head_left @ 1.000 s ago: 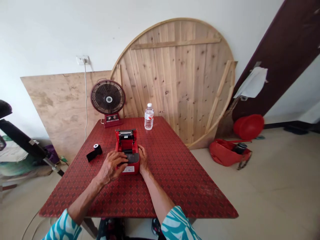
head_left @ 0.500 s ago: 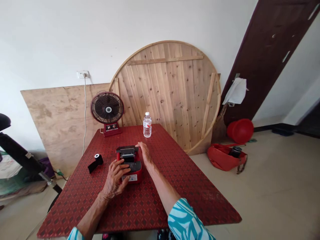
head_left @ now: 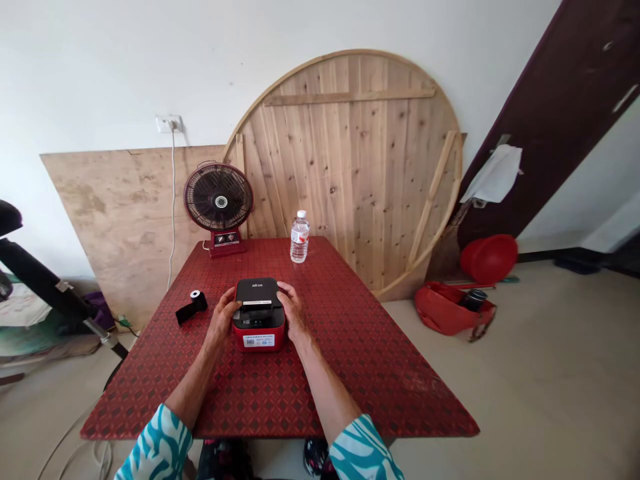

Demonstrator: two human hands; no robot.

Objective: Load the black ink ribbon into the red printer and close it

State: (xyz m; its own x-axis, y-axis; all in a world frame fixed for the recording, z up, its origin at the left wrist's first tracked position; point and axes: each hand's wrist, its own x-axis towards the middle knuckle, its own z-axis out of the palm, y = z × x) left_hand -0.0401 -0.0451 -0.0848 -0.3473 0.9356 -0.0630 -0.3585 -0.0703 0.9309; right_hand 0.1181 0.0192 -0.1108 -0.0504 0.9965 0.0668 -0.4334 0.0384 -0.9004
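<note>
A small red and black printer (head_left: 259, 320) sits on the red patterned table, a white label with a square code on its front. Its black lid lies down over the top, where it stood raised before. My left hand (head_left: 223, 317) is curled round the left side, thumb over the lid's edge. On the opposite side my right hand (head_left: 293, 312) holds the right edge of the lid in the same way. To the left of the printer lies a black roll (head_left: 193, 307) with a white core, its loose end trailing on the table.
A dark red fan (head_left: 220, 207) and a water bottle (head_left: 299, 237) stand at the table's (head_left: 360, 373) far end. A round wooden board (head_left: 345, 167) leans on the wall behind. On the floor to the right are a red bag (head_left: 443, 310) and a red bucket (head_left: 490, 259).
The printer's lid has come down over its opening. My left hand has moved from the front of the printer to its left side; my right hand grips the right side. The view has shifted slightly.
</note>
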